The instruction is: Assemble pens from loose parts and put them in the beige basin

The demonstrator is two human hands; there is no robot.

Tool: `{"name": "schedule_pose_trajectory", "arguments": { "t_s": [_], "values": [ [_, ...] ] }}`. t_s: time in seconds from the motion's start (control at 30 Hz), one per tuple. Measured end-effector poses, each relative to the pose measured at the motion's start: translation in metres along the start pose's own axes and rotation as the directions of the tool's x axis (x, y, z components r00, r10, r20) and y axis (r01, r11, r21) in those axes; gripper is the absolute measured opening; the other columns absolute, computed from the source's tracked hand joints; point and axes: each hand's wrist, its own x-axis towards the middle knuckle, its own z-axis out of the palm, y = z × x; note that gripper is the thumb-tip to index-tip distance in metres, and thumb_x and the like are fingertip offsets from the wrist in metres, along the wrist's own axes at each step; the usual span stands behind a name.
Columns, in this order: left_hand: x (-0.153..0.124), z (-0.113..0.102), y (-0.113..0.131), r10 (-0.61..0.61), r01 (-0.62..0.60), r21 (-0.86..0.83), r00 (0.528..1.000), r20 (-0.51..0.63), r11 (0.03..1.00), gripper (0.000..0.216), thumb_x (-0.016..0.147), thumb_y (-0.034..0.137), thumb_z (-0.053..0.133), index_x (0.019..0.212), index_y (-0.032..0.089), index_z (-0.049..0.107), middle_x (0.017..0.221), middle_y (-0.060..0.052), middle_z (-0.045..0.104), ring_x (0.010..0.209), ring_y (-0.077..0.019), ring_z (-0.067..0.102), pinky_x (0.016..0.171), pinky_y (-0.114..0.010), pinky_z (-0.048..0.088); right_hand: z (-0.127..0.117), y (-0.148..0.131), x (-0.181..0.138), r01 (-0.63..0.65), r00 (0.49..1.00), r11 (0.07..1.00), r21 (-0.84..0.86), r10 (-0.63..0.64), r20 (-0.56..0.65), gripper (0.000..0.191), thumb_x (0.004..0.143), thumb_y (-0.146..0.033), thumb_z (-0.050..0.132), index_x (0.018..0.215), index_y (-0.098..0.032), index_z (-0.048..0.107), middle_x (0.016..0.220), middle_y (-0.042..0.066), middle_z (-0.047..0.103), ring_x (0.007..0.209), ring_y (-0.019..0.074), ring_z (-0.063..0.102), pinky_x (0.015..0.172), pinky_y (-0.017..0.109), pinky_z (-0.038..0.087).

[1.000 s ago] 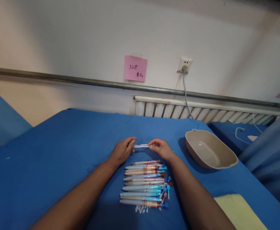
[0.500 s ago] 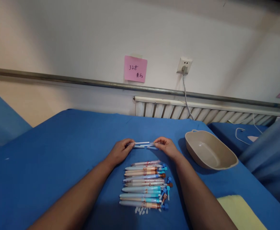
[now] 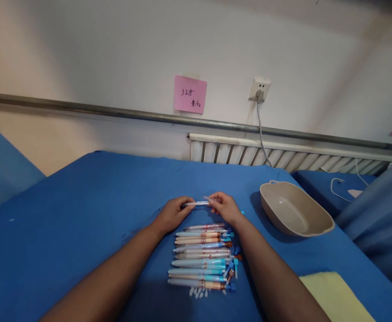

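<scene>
My left hand [image 3: 174, 213] and my right hand [image 3: 223, 207] meet over the blue cloth, each pinching one end of a thin clear pen part [image 3: 196, 203] held level between them. Both hands have their fingers closed. Just in front of them lies a neat row of several pens [image 3: 201, 257] with pale barrels and blue or brown clips, side by side. A few small white bits [image 3: 198, 293] lie at the near end of the row.
A beige oval basin [image 3: 295, 213] sits to the right on the blue table [image 3: 82, 210]. A yellow cloth [image 3: 337, 297] lies at the near right. Behind are a radiator [image 3: 283, 154], a wall socket with cable [image 3: 259, 91] and a pink note [image 3: 189, 94].
Half a second ago the hands were apart with separate thin pieces between them; now they have come together and hold one piece between them.
</scene>
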Motion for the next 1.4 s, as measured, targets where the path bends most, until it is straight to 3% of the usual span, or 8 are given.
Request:
{"name": "schedule_pose_trajectory", "arguments": {
  "t_s": [0.17, 0.33, 0.5, 0.67, 1.0, 1.23, 1.4],
  "values": [
    [0.001, 0.001, -0.005, -0.008, 0.009, -0.051, 1.0, 0.024, 0.999, 0.033, 0.083, 0.044, 0.046, 0.093, 0.018, 0.064, 0.086, -0.003, 0.067, 0.079, -0.0184, 0.059, 0.07, -0.026, 0.045, 0.0, 0.005, 0.003, 0.005, 0.999, 1.0, -0.019, -0.006, -0.038, 0.036, 0.063, -0.049, 0.067, 0.08, -0.018, 0.057, 0.063, -0.001, 0.061, 0.05, 0.0099, 0.051, 0.047, 0.022, 0.038],
    [0.003, -0.011, -0.015, -0.031, 0.031, -0.004, 0.999, -0.025, 1.0, 0.032, 0.082, 0.044, 0.048, 0.091, 0.018, 0.065, 0.086, -0.002, 0.068, 0.08, -0.0188, 0.061, 0.072, -0.027, 0.046, -0.02, 0.009, 0.007, 0.032, 0.991, 0.998, -0.06, -0.039, -0.124, 0.032, 0.062, -0.046, 0.067, 0.075, -0.018, 0.058, 0.059, -0.002, 0.056, 0.051, 0.0104, 0.047, 0.049, 0.023, 0.037],
    [0.005, -0.021, -0.025, -0.033, 0.037, 0.072, 0.998, -0.059, 0.997, 0.03, 0.08, 0.041, 0.05, 0.092, 0.018, 0.067, 0.09, -0.004, 0.068, 0.083, -0.0191, 0.061, 0.075, -0.028, 0.046, -0.035, 0.017, 0.009, 0.031, 0.992, 0.995, -0.094, -0.042, -0.116, 0.03, 0.063, -0.044, 0.065, 0.075, -0.018, 0.058, 0.059, -0.002, 0.055, 0.05, 0.0107, 0.046, 0.048, 0.023, 0.036],
    [0.008, -0.023, -0.031, 0.05, -0.038, 0.165, 0.996, -0.071, 0.986, 0.025, 0.079, 0.036, 0.053, 0.088, 0.019, 0.068, 0.091, -0.005, 0.066, 0.087, -0.0196, 0.06, 0.082, -0.03, 0.044, -0.035, 0.027, 0.01, 0.018, 0.992, 0.97, -0.242, -0.047, -0.116, 0.025, 0.068, -0.041, 0.06, 0.077, -0.018, 0.059, 0.061, -0.002, 0.056, 0.052, 0.0113, 0.047, 0.049, 0.023, 0.037],
    [0.009, -0.018, -0.035, 0.051, -0.043, 0.278, 0.998, -0.023, 0.96, 0.02, 0.075, 0.036, 0.06, 0.085, 0.021, 0.068, 0.103, -0.005, 0.067, 0.099, -0.0214, 0.058, 0.097, -0.038, 0.035, -0.024, 0.024, 0.005, 0.055, 0.989, 0.904, -0.423, -0.108, -0.103, 0.019, 0.075, -0.036, 0.056, 0.082, -0.019, 0.062, 0.068, -0.001, 0.062, 0.063, 0.0137, 0.055, 0.058, 0.024, 0.04],
    [0.007, -0.017, -0.029, 0.103, -0.093, 0.259, 0.994, -0.026, 0.961, 0.019, 0.076, 0.036, 0.061, 0.085, 0.021, 0.068, 0.107, -0.006, 0.064, 0.1, -0.0215, 0.057, 0.094, -0.038, 0.038, -0.026, 0.005, -0.001, 0.239, 0.957, 0.783, -0.574, -0.289, 0.004, 0.012, 0.078, -0.027, 0.06, 0.085, -0.022, 0.067, 0.092, 0.003, 0.06, 0.082, 0.0153, 0.056, 0.074, 0.027, 0.043],
    [0.005, -0.013, -0.023, 0.225, -0.239, 0.305, 0.971, 0.081, 0.922, 0.019, 0.076, 0.035, 0.064, 0.09, 0.022, 0.067, 0.111, -0.006, 0.062, 0.105, -0.0217, 0.053, 0.095, -0.038, 0.037, -0.019, -0.003, -0.008, 0.37, 0.928, 0.716, -0.593, -0.311, 0.203, 0.008, 0.074, -0.023, 0.067, 0.083, -0.022, 0.067, 0.09, 0.002, 0.058, 0.088, 0.0156, 0.053, 0.081, 0.029, 0.04]
  ]
}}
